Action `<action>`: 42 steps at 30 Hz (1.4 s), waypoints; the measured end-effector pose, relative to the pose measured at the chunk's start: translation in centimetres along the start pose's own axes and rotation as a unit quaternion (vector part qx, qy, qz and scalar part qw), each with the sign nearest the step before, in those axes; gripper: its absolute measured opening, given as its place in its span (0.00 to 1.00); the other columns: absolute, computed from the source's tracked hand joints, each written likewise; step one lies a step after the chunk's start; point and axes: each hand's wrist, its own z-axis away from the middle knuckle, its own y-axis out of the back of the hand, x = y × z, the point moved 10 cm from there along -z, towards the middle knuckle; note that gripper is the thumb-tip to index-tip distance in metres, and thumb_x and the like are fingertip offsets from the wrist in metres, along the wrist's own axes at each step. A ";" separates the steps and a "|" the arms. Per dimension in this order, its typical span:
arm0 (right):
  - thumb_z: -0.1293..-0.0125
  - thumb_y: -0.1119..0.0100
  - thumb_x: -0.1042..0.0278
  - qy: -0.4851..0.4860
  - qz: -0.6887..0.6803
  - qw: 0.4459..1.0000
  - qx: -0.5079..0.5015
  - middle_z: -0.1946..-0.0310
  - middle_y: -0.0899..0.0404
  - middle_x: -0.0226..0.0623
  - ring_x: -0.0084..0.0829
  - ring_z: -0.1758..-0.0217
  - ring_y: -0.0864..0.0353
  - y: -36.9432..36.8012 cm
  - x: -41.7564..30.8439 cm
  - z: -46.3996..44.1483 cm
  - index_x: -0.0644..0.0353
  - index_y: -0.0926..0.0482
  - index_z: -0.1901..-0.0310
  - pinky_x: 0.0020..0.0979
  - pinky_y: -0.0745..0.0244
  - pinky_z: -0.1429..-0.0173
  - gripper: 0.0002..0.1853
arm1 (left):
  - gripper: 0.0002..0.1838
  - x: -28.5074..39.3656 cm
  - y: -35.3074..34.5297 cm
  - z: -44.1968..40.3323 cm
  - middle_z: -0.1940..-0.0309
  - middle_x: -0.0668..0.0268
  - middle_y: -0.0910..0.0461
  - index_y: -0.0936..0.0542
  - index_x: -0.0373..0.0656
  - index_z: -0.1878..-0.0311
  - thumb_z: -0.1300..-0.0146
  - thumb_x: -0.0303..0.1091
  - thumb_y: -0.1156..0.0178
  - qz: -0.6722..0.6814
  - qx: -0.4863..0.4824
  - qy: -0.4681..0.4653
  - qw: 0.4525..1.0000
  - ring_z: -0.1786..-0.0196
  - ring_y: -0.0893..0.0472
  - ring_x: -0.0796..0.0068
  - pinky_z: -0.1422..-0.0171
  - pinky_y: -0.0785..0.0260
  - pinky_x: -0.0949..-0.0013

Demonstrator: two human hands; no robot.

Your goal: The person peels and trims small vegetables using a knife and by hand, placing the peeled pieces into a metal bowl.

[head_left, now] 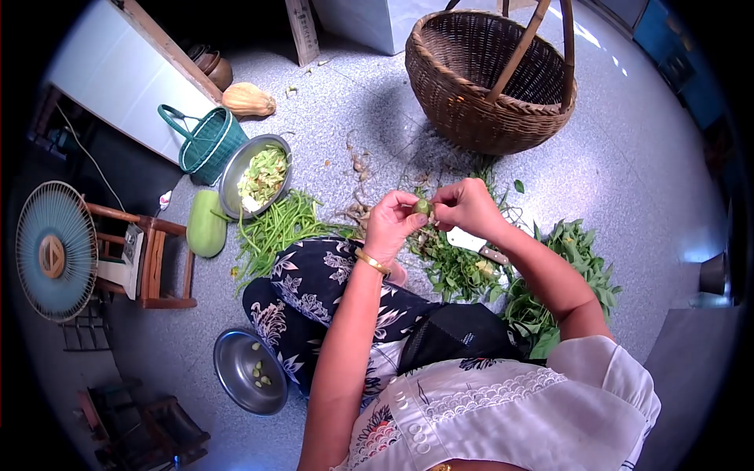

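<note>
My left hand (393,221), with a gold bangle at its wrist, holds a small round green vegetable (422,207) between thumb and fingers. Against the vegetable's right side, my right hand (471,209) has its thumb and forefinger pinched together; what lies between those fingertips is too small to see well. Just below the hands, a knife (466,240) with a pale broad blade and wooden handle lies on leafy greens (452,271). A metal basin (228,375) on the floor at lower left contains several small pale green pieces.
A large wicker basket (471,125) stands at the back. Left are a metal bowl (228,192) of cut vegetables, long green beans (287,220), a pale green gourd (206,228), a green basket (212,149), and a fan (55,251). More leaves (577,267) lie at right.
</note>
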 end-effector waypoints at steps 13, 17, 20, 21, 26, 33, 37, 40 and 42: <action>0.53 0.46 0.74 -0.063 -0.048 0.997 -0.014 0.89 0.26 0.35 0.21 0.86 0.25 -0.3 3.6 -0.1 0.67 0.23 0.81 0.23 0.28 0.78 0.06 | 0.13 -3.5 1.4 0.2 0.65 0.64 0.24 0.29 0.35 0.56 0.45 0.25 0.43 -0.080 0.054 0.114 0.989 0.65 0.23 0.80 0.65 0.29 0.80; 0.57 0.44 0.69 0.006 0.119 0.991 0.068 0.87 0.26 0.43 0.34 0.83 0.23 0.6 1.9 -0.1 0.65 0.22 0.78 0.30 0.28 0.72 0.08 | 0.14 -2.2 1.2 0.0 0.65 0.64 0.23 0.28 0.35 0.55 0.46 0.25 0.43 -0.212 0.059 0.033 0.975 0.66 0.23 0.80 0.68 0.29 0.80; 0.58 0.44 0.68 0.066 0.162 0.980 0.094 0.86 0.27 0.44 0.37 0.81 0.23 0.3 0.6 0.0 0.64 0.21 0.77 0.32 0.29 0.72 0.08 | 0.15 -1.2 1.0 0.3 0.66 0.65 0.23 0.27 0.34 0.55 0.46 0.25 0.43 -0.298 0.085 0.056 0.949 0.67 0.22 0.79 0.67 0.28 0.80; 0.58 0.44 0.68 0.068 0.169 0.979 0.096 0.86 0.27 0.44 0.36 0.82 0.24 0.2 0.4 0.0 0.64 0.21 0.78 0.31 0.29 0.72 0.08 | 0.15 -1.9 1.4 0.4 0.65 0.65 0.23 0.27 0.33 0.54 0.46 0.25 0.43 -0.218 0.097 0.075 0.968 0.66 0.22 0.79 0.66 0.28 0.80; 0.58 0.44 0.68 0.017 0.072 0.995 0.066 0.87 0.27 0.44 0.33 0.84 0.26 0.2 1.7 -0.7 0.65 0.22 0.78 0.30 0.30 0.74 0.08 | 0.14 -2.9 2.3 0.6 0.65 0.63 0.23 0.28 0.32 0.54 0.44 0.27 0.45 -0.001 0.113 0.111 0.987 0.66 0.22 0.77 0.64 0.28 0.80; 0.56 0.44 0.68 0.026 0.062 0.997 0.027 0.82 0.26 0.41 0.29 0.79 0.25 -0.2 3.6 -1.5 0.65 0.24 0.72 0.28 0.30 0.72 0.11 | 0.16 -2.2 1.3 0.3 0.64 0.58 0.23 0.31 0.34 0.52 0.43 0.29 0.45 0.131 0.062 0.113 0.983 0.66 0.21 0.73 0.63 0.27 0.80; 0.54 0.46 0.69 0.067 0.035 0.995 0.065 0.78 0.26 0.43 0.27 0.76 0.24 0.3 1.5 -0.9 0.66 0.23 0.68 0.28 0.30 0.70 0.11 | 0.15 -2.1 1.5 0.4 0.64 0.60 0.24 0.30 0.37 0.54 0.46 0.26 0.42 0.138 0.074 0.102 0.982 0.65 0.22 0.74 0.63 0.28 0.81; 0.53 0.45 0.69 0.092 -0.027 0.994 0.048 0.77 0.25 0.43 0.27 0.76 0.24 -0.2 0.6 -0.7 0.65 0.23 0.65 0.28 0.30 0.70 0.13 | 0.16 -1.9 1.7 0.3 0.64 0.63 0.24 0.30 0.38 0.55 0.48 0.24 0.41 0.117 0.089 0.084 0.985 0.64 0.22 0.75 0.62 0.27 0.79; 0.53 0.45 0.68 0.083 -0.008 0.996 0.038 0.77 0.24 0.42 0.25 0.76 0.25 -0.2 0.4 -0.6 0.66 0.23 0.66 0.27 0.30 0.70 0.13 | 0.16 -1.9 1.6 0.3 0.64 0.63 0.24 0.30 0.38 0.55 0.48 0.23 0.40 0.106 0.094 0.083 0.986 0.63 0.23 0.75 0.61 0.27 0.78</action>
